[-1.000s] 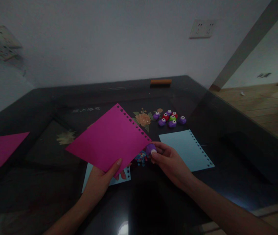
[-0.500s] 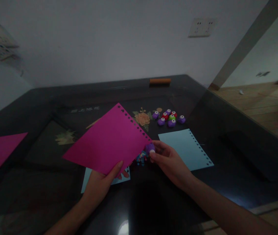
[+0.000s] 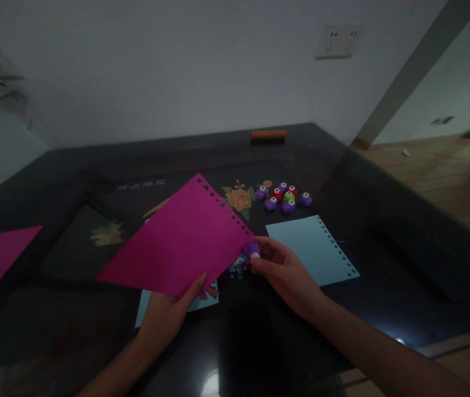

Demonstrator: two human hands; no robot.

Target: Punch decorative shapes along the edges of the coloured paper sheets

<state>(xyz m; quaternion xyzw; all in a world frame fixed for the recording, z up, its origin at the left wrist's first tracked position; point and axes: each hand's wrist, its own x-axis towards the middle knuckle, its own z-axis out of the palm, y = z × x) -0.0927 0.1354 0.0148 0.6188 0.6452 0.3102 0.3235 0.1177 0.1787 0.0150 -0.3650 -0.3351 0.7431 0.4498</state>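
Magenta sheet (image 3: 177, 242) hides blue sheet (image 3: 177, 303).

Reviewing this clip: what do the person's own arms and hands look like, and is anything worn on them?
Both forearms are bare as far as the picture shows, with no sleeves in view. The left hand and right hand wear no gloves, rings, watch or bracelet that can be seen. The dim light hides finer detail.

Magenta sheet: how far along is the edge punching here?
Done: holes run down one edge of the magenta sheet; the light blue sheet has a punched edge too. In hand: the left hand holds the magenta sheet, the right hand grips a purple punch at its corner. Left: its other visible edges look unpunched.
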